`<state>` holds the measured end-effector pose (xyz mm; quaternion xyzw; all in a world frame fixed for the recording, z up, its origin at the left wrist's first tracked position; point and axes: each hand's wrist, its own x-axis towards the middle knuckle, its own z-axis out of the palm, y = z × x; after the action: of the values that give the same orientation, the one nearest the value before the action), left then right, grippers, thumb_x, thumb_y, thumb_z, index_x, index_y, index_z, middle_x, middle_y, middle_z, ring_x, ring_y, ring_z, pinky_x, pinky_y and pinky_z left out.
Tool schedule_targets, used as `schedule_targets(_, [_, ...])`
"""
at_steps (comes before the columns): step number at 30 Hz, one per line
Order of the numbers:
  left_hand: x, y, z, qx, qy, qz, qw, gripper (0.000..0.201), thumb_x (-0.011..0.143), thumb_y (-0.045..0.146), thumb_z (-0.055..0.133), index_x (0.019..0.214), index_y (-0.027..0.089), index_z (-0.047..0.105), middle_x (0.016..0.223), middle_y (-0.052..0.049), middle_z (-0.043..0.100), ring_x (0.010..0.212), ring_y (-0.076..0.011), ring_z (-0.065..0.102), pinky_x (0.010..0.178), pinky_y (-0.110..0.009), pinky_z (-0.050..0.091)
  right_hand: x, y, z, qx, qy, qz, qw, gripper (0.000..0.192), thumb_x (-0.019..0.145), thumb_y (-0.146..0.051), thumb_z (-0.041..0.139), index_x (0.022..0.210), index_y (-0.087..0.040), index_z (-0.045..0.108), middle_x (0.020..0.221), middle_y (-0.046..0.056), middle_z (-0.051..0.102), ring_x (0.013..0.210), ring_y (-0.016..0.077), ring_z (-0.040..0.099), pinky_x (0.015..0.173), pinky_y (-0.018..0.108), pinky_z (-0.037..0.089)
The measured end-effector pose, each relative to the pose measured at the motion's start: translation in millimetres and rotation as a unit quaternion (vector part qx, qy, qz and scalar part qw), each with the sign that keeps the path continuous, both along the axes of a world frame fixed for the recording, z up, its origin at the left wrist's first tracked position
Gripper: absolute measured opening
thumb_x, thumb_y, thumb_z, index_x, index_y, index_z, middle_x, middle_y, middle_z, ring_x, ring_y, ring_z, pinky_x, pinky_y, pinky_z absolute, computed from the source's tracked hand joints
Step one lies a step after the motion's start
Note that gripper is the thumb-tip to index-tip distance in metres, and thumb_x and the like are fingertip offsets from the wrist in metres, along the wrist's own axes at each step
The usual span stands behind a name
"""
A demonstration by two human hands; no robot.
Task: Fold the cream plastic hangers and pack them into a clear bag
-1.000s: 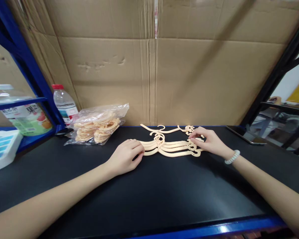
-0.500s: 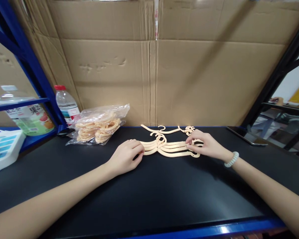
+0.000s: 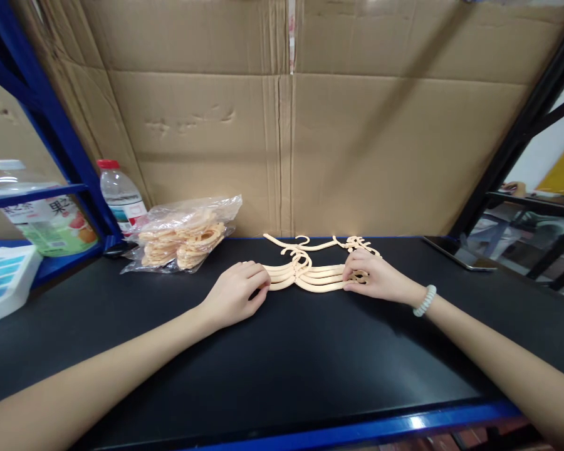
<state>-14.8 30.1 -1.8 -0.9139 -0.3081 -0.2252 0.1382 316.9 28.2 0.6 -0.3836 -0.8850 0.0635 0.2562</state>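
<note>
Several cream hangers point(image 3: 320, 287) lie overlapped on the black table, their hooks bunched at the middle. My left hand point(image 3: 237, 293) is closed around the left ends of these hangers, which it hides. At the other side, my right hand point(image 3: 376, 275) grips their right ends between thumb and fingers, with some end loops showing around the fingers. Just behind the group lies a separate cream hanger point(image 3: 320, 247). Small cream pieces point(image 3: 356, 243) sit near its right end, partly covered by my right hand.
A clear plastic bag point(image 3: 185, 241) of cream pieces lies at the left. Behind it stand a red-capped bottle point(image 3: 121, 197) and a larger labelled bottle point(image 3: 51, 219) by the blue frame. A dark flat device point(image 3: 455, 254) lies at right. Cardboard point(image 3: 380, 144) walls the back.
My right hand has moved forward along the table toward me and closed over the hangers' right ends, including the nearest one. My left hand stays on the left ends. The view has shifted slightly.
</note>
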Motion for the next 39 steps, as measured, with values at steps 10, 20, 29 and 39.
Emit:
schedule_targets(10, [1, 0, 0.3, 0.012, 0.002, -0.01, 1.0, 0.016, 0.09, 0.016, 0.042, 0.078, 0.017, 0.053, 0.079, -0.003, 0.06, 0.073, -0.0171, 0.053, 0.066, -0.03, 0.039, 2, 1, 1.0, 0.003, -0.004, 0.002, 1.0, 0.008, 0.08, -0.028, 0.065, 0.082, -0.02, 0.065, 0.085, 0.005, 0.061, 0.084, 0.0208, 0.056, 0.078, 0.035, 0.046])
schedule_targets(20, [-1, -1, 0.3, 0.01, -0.013, -0.024, 1.0, 0.015, 0.088, 0.015, 0.042, 0.08, 0.017, 0.054, 0.082, -0.004, 0.062, 0.076, -0.0173, 0.055, 0.067, -0.031, 0.04, 0, -3, 7.0, 0.027, 0.014, 0.005, 1.0, 0.007, 0.083, -0.026, 0.061, 0.083, -0.02, 0.064, 0.081, 0.004, 0.065, 0.079, 0.0192, 0.057, 0.075, 0.034, 0.045])
schedule_targets(29, [-1, -4, 1.6, -0.009, -0.038, -0.036, 0.999, 0.012, 0.087, 0.014, 0.045, 0.082, 0.019, 0.055, 0.086, -0.004, 0.064, 0.08, -0.0178, 0.057, 0.071, -0.032, 0.041, 3, -1, 5.0, 0.066, 0.083, -0.067, 0.992, 0.013, 0.085, -0.026, 0.054, 0.079, -0.02, 0.064, 0.077, 0.004, 0.065, 0.073, 0.0177, 0.058, 0.069, 0.031, 0.047])
schedule_targets(39, [-2, -2, 0.1, 0.002, -0.045, -0.032, 0.999, 0.011, 0.086, 0.013, 0.045, 0.082, 0.019, 0.054, 0.086, -0.004, 0.064, 0.08, -0.0179, 0.057, 0.072, -0.032, 0.041, 39, 25, -5.9, 0.055, 0.176, -0.258, 0.948, 0.023, 0.076, -0.034, 0.053, 0.08, -0.017, 0.067, 0.071, 0.006, 0.067, 0.065, 0.0185, 0.06, 0.063, 0.031, 0.046])
